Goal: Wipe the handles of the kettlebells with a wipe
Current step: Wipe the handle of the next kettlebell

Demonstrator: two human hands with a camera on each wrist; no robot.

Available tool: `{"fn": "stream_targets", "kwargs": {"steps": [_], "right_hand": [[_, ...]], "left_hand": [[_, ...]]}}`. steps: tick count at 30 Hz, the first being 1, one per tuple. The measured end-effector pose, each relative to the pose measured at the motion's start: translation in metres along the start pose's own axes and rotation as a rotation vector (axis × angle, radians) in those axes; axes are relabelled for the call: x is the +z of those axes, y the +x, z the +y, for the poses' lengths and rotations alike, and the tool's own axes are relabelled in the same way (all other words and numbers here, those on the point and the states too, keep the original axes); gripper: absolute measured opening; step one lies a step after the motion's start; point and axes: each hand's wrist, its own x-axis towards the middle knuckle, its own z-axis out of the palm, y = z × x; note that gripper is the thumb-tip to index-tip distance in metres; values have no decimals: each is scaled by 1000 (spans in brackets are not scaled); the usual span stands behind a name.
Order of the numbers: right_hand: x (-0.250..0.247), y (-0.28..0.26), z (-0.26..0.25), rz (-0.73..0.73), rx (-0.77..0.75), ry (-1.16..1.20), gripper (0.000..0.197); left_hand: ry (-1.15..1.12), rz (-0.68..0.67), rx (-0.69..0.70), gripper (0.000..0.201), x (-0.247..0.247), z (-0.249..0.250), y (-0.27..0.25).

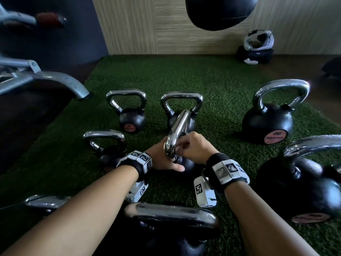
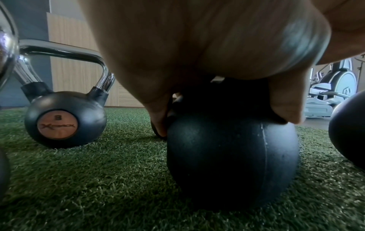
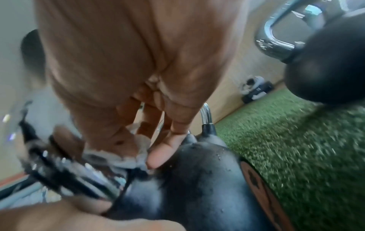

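Green turf mat [image 1: 212, 85] centre: left hand [image 1: 162, 157] clasps black round kettlebell [image 2: 227, 164], fingers spread; right hand [image 1: 195, 146] pinches crumpled white wipe [image 3: 118, 157] at chrome loop handle [image 1: 178, 130] base, loop rising away.

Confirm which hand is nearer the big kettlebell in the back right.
Right. The right hand grips the handle of the centre kettlebell, on the side facing the big kettlebell; the left hand holds its far side.

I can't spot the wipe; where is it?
In the right wrist view, the wipe is bunched under the right hand, against the middle kettlebell's handle.
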Motion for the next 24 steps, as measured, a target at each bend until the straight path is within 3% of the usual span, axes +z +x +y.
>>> {"fn": "stream_targets", "kwargs": {"steps": [5, 10, 14, 16, 19, 20, 24], "right_hand": [[-3, -4, 9, -129, -81, 287, 18], [-6, 2, 19, -171, -42, 437, 22], [-1, 1, 21, -210, -71, 723, 14], [2, 1, 22, -206, 14, 957, 11], [7, 4, 23, -213, 139, 1269, 17], [9, 4, 22, -188, 168, 1328, 17], [15, 0, 24, -210, 173, 1406, 19]], "left_hand": [[29, -3, 18, 68, -1, 4, -3], [-47, 13, 1, 29, 1, 0, -3], [-175, 55, 19, 32, 5, -4, -2], [-195, 78, 30, 32, 5, -2, -1], [-214, 127, 141, 76, 7, -5, 1], [-192, 126, 143, 80, 10, -10, 3], [-158, 92, 47, 69, 21, -29, 9]]}}
